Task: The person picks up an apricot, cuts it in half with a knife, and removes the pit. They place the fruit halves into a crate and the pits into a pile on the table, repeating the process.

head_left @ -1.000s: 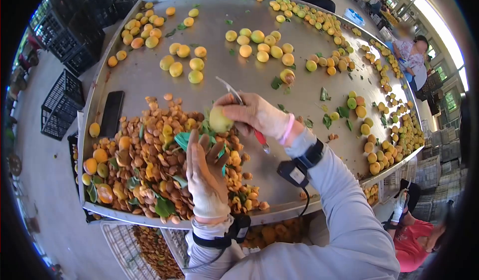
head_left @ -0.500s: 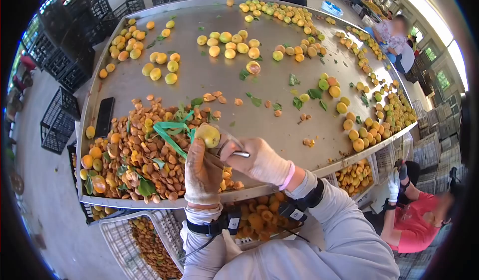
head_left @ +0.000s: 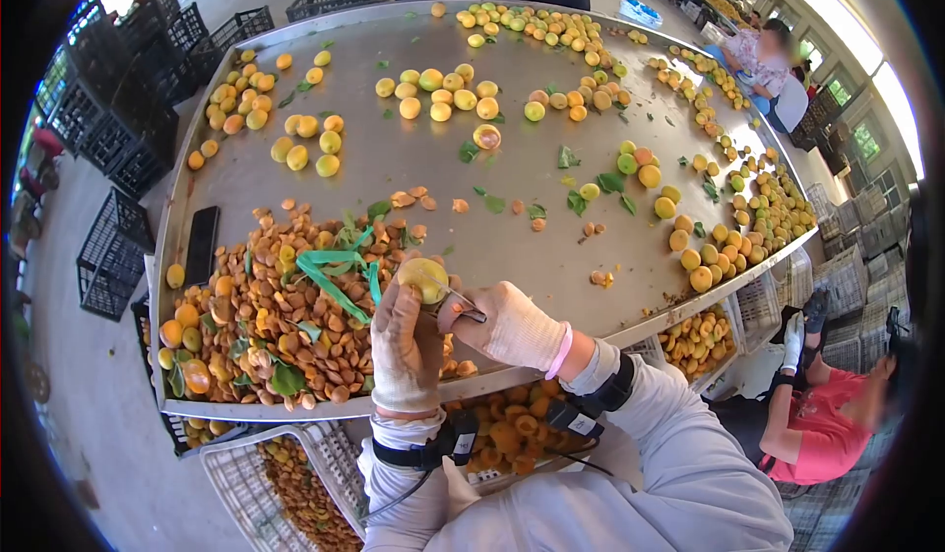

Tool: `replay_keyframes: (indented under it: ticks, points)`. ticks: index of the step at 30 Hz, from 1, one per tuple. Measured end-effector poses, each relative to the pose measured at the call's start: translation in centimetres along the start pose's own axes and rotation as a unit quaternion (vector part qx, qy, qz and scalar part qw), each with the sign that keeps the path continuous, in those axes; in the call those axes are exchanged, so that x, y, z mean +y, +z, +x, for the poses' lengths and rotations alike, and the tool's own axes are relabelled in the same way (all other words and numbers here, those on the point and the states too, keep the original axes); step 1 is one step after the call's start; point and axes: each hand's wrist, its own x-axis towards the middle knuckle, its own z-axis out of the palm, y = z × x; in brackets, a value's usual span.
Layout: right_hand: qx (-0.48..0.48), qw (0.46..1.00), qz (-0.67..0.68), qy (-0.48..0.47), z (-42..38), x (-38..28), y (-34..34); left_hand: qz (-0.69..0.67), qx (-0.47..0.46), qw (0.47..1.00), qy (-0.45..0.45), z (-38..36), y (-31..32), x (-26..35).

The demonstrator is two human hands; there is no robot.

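A yellow-green apricot (head_left: 423, 280) is held up in the gloved fingers of my left hand (head_left: 406, 345), above the table's front edge. My right hand (head_left: 507, 328), gloved with bare fingertips, grips a small metal tool (head_left: 467, 310) whose thin end touches the fruit's right side. Just left of my hands lies a big heap of brown pits (head_left: 325, 340), with a green ribbon (head_left: 340, 275) on top. Below my wrists, a crate holds opened orange apricots (head_left: 512, 429).
Whole apricots (head_left: 438, 90) lie in groups across the metal table (head_left: 394, 168). A black phone (head_left: 202, 245) rests at the left. Black crates (head_left: 116, 255) stand left; white crates (head_left: 256, 468) sit below. One co-worker (head_left: 822, 419) sits at right, others beyond the table.
The apricot has turned in my left hand and now shows a cut line. My right hand has tilted slightly, with the tool against the fruit. The view has shifted a little.
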Motion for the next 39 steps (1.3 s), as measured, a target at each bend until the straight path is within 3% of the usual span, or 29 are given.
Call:
replay_keyframes:
  ticks: [11, 14, 17, 18, 20, 22, 24, 27, 29, 32, 36, 38, 39]
  points:
    - [-0.031, 0.998, -0.027, 0.051, -0.5, -0.5, 0.2, -0.039, 0.005, 0.999, -0.024, 0.0, -1.0, -0.5]
    - [-0.041, 0.996, -0.054, 0.058, -0.5, 0.2, 0.4, 0.028, 0.037, 0.999, -0.002, -0.6, 0.8, 0.4]
    - [-0.036, 0.999, -0.01, 0.04, -0.4, 0.9, 0.2, 0.104, 0.039, 0.994, 0.003, -1.0, 1.1, 0.2]
    - [-0.042, 0.998, -0.031, 0.036, -0.3, 1.1, -0.1, 0.224, 0.016, 0.973, 0.059, -0.9, 1.0, 0.1]
    - [-0.055, 0.996, -0.069, 0.027, -0.2, 1.3, -0.7, 0.45, -0.033, 0.876, 0.167, -0.5, 0.6, -0.2]
    - [-0.02, 0.996, -0.088, 0.018, -0.5, 1.1, -0.7, 0.291, -0.013, 0.951, 0.105, -0.6, 1.3, -0.3]
    - [-0.009, 0.99, -0.139, 0.029, -0.5, 0.8, -0.6, 0.137, -0.018, 0.989, 0.05, -0.5, 0.9, -0.6]
    - [-0.01, 0.974, -0.221, 0.056, -0.4, 0.1, -0.1, 0.172, 0.018, 0.985, 0.011, -0.4, 1.0, -0.8]
    - [0.007, 0.975, -0.216, 0.046, -0.5, 0.0, 0.1, 0.238, 0.03, 0.969, 0.065, -0.5, 1.5, -0.7]
    - [0.014, 0.999, 0.014, -0.026, -0.3, 4.1, 1.6, 0.3, 0.026, 0.95, 0.083, -0.7, 2.1, 0.1]
    - [-0.158, 0.974, 0.134, 0.094, -1.7, 2.8, -0.9, 0.449, -0.058, 0.884, 0.116, -0.6, 1.2, 0.7]
    - [-0.18, 0.951, 0.238, 0.085, -2.7, 2.1, -1.8, 0.378, -0.066, 0.92, 0.079, -0.8, 1.3, 0.2]
    - [-0.143, 0.964, 0.213, 0.077, -2.9, 1.2, -2.1, 0.345, -0.063, 0.934, 0.066, -0.8, 1.5, 0.0]
